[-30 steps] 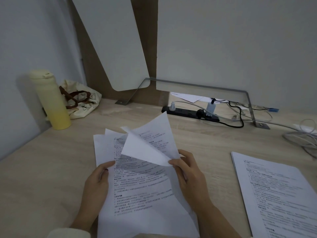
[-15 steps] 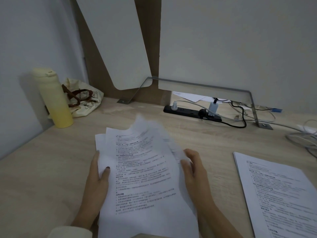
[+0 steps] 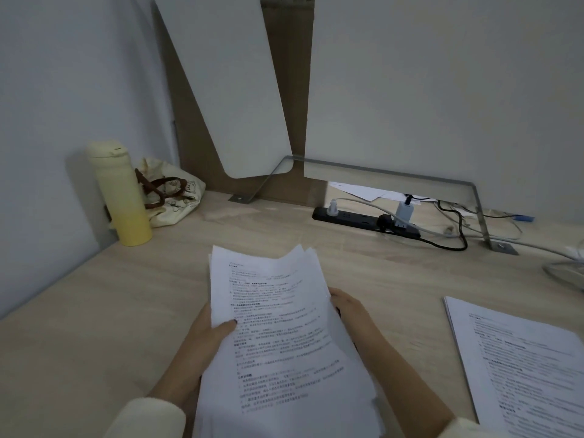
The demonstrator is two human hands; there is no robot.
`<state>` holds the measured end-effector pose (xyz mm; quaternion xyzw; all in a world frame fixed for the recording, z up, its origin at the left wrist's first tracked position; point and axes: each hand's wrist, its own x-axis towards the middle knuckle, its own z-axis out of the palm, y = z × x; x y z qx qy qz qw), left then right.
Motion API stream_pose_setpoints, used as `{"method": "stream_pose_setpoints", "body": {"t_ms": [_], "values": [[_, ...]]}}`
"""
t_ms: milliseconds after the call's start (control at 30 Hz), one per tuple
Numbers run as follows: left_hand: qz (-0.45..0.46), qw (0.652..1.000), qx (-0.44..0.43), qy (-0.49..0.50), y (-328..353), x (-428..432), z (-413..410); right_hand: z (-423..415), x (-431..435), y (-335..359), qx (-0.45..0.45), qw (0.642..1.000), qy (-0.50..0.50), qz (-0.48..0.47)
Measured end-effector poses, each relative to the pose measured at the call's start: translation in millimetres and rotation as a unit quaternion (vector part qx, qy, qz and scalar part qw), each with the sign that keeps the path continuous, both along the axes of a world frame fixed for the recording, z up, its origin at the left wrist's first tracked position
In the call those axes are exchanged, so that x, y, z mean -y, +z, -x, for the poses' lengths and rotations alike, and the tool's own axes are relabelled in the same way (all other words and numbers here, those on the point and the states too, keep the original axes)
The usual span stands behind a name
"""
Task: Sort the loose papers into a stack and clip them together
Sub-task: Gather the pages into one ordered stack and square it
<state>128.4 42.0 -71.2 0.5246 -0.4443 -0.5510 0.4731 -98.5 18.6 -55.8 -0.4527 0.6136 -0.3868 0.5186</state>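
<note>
**Item 1: held sheaf** (image 3: pixel 284 327). Several white sheets printed with lines of black text and short headed paragraphs, print side up. It is held between both hands, its far end pointing away from the person. The left hand (image 3: pixel 205 339) grips the left edge with its thumb laid on the top sheet. The right hand (image 3: pixel 350 311) holds the right edge, its fingertips hidden behind the paper. The sheets are not squared: lower sheets show past the top sheet at the far right corner and down the right side.

**Item 2: second stack** (image 3: pixel 521 368). White printed sheets lying flat, well apart to the right of the right hand. Roughly squared, with layered edges showing along its left side. Cut off by the lower right frame edge.
</note>
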Motion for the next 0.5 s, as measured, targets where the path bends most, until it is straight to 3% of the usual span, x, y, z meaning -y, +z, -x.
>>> {"method": "stream_pose_setpoints", "body": {"t_ms": [133,233,367,500], "values": [[0.052,0.996,-0.052,0.046,14.6,-9.6,4.5,8.2,-7.7,11.9,0.098,0.995,0.015,-0.016],[0.125,0.987,-0.077,0.064,52.2,-10.6,8.9,18.4,-8.2,39.6,0.136,0.988,0.073,0.024],[0.248,0.961,-0.104,0.067,110.4,-9.7,9.8,26.8,-16.1,97.2,0.136,0.971,0.104,0.166],[0.249,0.961,-0.112,0.046,122.1,-8.0,11.6,32.1,-24.5,112.7,0.093,0.969,0.142,0.179]]}}
